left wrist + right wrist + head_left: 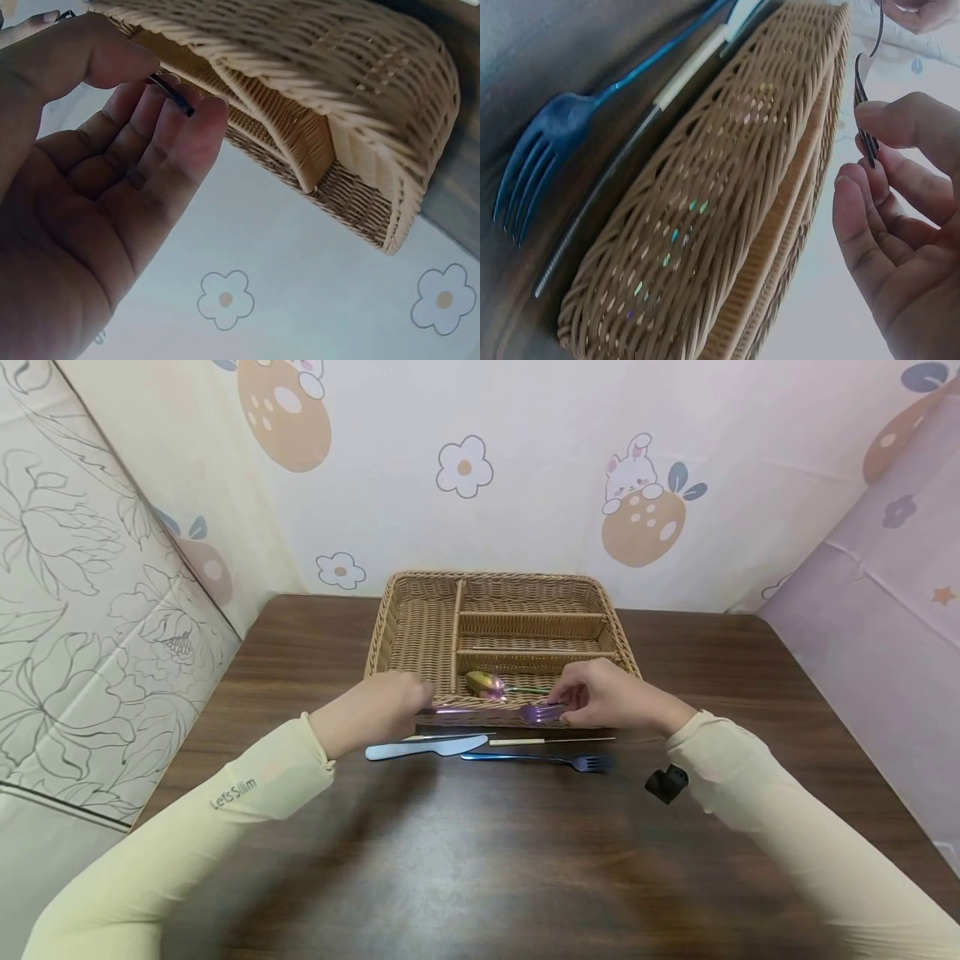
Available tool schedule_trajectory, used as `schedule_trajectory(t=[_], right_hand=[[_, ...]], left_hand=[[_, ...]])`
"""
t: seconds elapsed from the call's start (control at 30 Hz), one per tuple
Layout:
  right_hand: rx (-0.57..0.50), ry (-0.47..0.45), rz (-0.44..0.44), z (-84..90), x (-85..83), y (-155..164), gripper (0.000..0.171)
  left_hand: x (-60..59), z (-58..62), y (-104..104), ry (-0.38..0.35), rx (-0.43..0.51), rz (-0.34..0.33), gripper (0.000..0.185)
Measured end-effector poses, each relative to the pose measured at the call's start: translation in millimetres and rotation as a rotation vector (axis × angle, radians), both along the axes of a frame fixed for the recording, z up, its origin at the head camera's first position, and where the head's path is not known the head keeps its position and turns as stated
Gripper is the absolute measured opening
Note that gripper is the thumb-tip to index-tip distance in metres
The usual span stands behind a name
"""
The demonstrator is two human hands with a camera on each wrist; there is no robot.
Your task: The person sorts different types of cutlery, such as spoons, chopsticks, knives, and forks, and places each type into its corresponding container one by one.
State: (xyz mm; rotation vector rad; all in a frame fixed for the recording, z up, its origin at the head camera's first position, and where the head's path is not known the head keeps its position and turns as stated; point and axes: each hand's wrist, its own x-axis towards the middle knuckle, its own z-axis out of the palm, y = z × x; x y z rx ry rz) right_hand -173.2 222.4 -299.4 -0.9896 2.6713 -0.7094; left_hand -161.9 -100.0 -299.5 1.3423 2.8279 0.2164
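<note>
Table: dark wood-grain top, bearing a divided wicker cutlery basket. Left hand and right hand stand apart, both pinching a purple fork, handle end left, tines right. Fork is roughly level at the basket's front rim; clearance cannot be told. Advised: keep both ends level, clear the rim, avoid knocking the iridescent spoon in the front compartment.

Both hands in pinch grips
</note>
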Motion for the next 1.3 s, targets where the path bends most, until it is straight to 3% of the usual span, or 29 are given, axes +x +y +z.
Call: schedule_trajectory(t=[0.33, 0.67, 0.97, 1.3], right_hand=[[-0.006, -0.029, -0.088, 9.8, -14.2, 15, 0.021], [-0.006, -0.073, -0.183, 17.4, -31.0, 28, 0.02], [-0.06, -0.14, -0.346, 24.3, -42.9, 37, 0.023], [-0.096, -0.152, -0.402, 30.7, -56.9, 39, 0.029]], left_hand=[[-20.4, 9.4, 12, -0.008, -0.006, 0.013, 0.013], [-40.4, 18.8, 24, -0.053, 0.016, 0.041, 0.025], [-59.5, 24.7, 38, -0.027, -0.003, 0.026, 0.008], [-80.6, 27.1, 51, -0.027, -0.026, 0.062, 0.006]])
